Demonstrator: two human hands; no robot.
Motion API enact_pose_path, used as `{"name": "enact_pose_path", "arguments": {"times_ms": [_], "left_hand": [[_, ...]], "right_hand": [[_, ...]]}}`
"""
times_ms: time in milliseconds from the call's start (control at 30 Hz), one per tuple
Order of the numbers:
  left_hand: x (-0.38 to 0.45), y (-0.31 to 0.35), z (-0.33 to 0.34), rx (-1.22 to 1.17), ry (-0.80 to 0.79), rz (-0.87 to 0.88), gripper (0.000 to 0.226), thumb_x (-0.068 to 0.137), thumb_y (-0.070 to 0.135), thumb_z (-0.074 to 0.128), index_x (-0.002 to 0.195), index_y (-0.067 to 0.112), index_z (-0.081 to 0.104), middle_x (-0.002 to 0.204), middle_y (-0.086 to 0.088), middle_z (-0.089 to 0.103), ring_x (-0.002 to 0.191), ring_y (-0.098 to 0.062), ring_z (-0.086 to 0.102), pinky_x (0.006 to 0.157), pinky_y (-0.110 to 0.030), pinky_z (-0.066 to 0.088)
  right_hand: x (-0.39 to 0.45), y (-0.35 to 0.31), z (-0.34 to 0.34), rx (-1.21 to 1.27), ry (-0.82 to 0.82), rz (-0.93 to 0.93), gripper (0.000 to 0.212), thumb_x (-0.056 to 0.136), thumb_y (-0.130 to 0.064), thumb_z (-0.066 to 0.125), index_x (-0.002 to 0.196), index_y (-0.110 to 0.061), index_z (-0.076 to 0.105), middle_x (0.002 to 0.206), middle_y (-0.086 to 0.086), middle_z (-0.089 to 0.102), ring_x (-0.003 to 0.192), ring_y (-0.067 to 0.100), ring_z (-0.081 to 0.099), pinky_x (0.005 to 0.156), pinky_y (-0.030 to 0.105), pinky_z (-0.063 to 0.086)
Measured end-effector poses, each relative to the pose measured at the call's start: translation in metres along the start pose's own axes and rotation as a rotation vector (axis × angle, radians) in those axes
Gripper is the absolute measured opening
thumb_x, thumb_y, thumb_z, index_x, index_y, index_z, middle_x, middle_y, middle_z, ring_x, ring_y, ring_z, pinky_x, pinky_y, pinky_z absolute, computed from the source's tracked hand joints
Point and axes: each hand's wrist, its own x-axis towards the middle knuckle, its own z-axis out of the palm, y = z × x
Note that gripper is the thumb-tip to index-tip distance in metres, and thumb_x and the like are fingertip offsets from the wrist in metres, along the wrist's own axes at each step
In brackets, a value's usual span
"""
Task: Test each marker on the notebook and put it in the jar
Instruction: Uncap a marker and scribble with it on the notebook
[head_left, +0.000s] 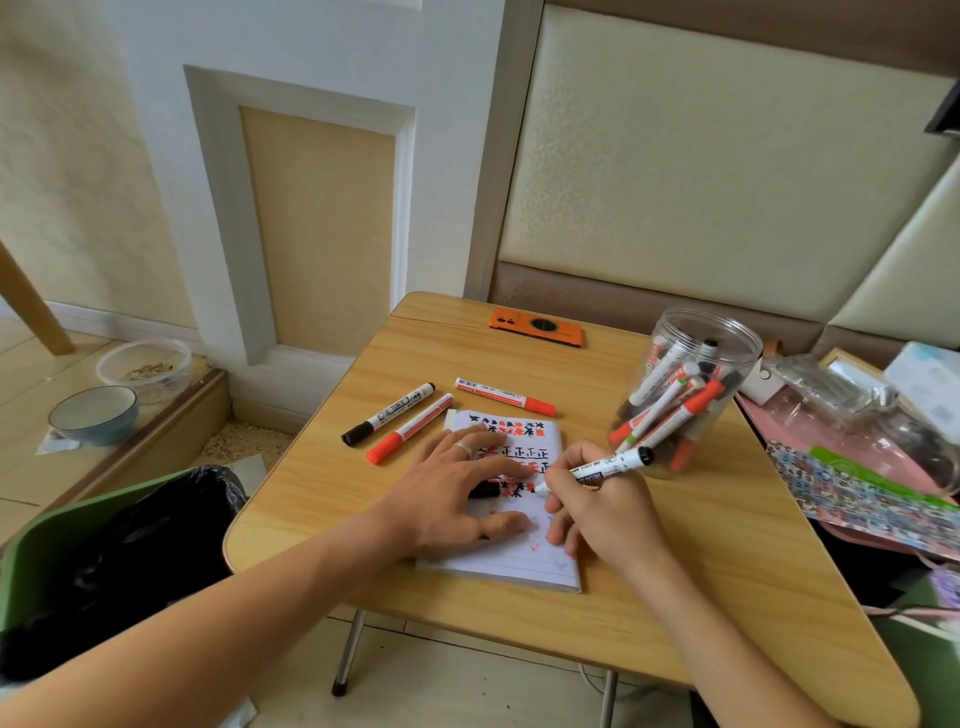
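At the far left, a green bin lined with a black bag was noted beside the table, with one blue bowl and one clear plastic container on the floor ledge beyond it.

On the wooden table, three capped markers were counted lying loose at roughly 11 to 12 o'clock from the notebook: one black-capped marker, one red-capped marker just beside it, and a second red marker further back. One orange phone lay at the table's far edge.

The left hand was pressed flat on the notebook, fingers straight and spread; a ring was seen on one finger. A black cap showed beneath the fingers; whether it was pinched could not be told.

The notebook was a small lined pad, open, its upper rows filled with black and red test marks.

The right hand was recorded at about 3 o'clock from the left hand, fingers curled and clamped on the uncapped marker. The marker was white-bodied with a black end; its tip was on the page just beyond the fingertips, its tail pointing toward 2 o'clock.

One clear jar stood at 2 o'clock from the notebook, holding many markers, red-capped and black-capped; an exact count could not be made. Cluttered bags were recorded to its right.
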Motion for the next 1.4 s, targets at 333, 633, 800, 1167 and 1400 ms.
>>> {"name": "enact_pose_path", "arguments": {"times_ms": [333,633,800,1167,1400], "left_hand": [[0.0,0.002,0.002,0.004,0.025,-0.021,0.077,0.07,0.091,0.043,0.137,0.052,0.049,0.161,0.012,0.03,0.151,-0.005,0.01,0.125,-0.042,0.005],[-0.001,0.002,0.0,0.016,0.01,-0.018,0.067,0.078,0.083,0.053,0.137,0.052,0.048,0.162,0.012,0.028,0.151,-0.005,0.009,0.125,-0.041,0.003],[-0.001,0.004,-0.001,0.025,0.003,-0.017,0.068,0.079,0.082,0.053,0.139,0.052,0.048,0.162,0.012,0.028,0.151,-0.005,0.008,0.125,-0.039,0.001],[-0.001,0.006,-0.004,0.027,-0.006,-0.014,0.066,0.081,0.081,0.053,0.139,0.05,0.047,0.163,0.011,0.027,0.152,-0.007,0.009,0.125,-0.042,0.001],[-0.002,0.006,-0.003,0.022,0.004,-0.012,0.064,0.081,0.08,0.055,0.137,0.05,0.049,0.161,0.012,0.028,0.151,-0.007,0.01,0.125,-0.038,0.001]], "right_hand": [[0.007,-0.001,0.009,-0.07,0.015,0.022,0.014,0.091,-0.005,0.066,0.08,-0.006,0.058,0.058,0.016,0.065,0.043,0.03,0.064,0.042,0.029,0.047],[0.006,-0.003,0.01,-0.125,0.033,0.045,0.014,0.091,-0.01,0.067,0.08,-0.006,0.059,0.059,0.016,0.067,0.044,0.029,0.066,0.041,0.028,0.046],[0.005,-0.005,0.01,-0.123,0.056,0.057,0.017,0.091,-0.011,0.067,0.078,-0.004,0.058,0.059,0.018,0.067,0.042,0.028,0.065,0.04,0.027,0.046],[0.004,-0.006,0.01,-0.164,0.029,0.051,0.015,0.091,-0.013,0.066,0.079,-0.007,0.059,0.06,0.017,0.069,0.044,0.028,0.065,0.044,0.03,0.047],[0.004,-0.007,0.012,-0.143,0.042,0.043,0.015,0.092,-0.014,0.066,0.081,-0.008,0.058,0.058,0.012,0.067,0.043,0.028,0.064,0.045,0.03,0.046]]}}
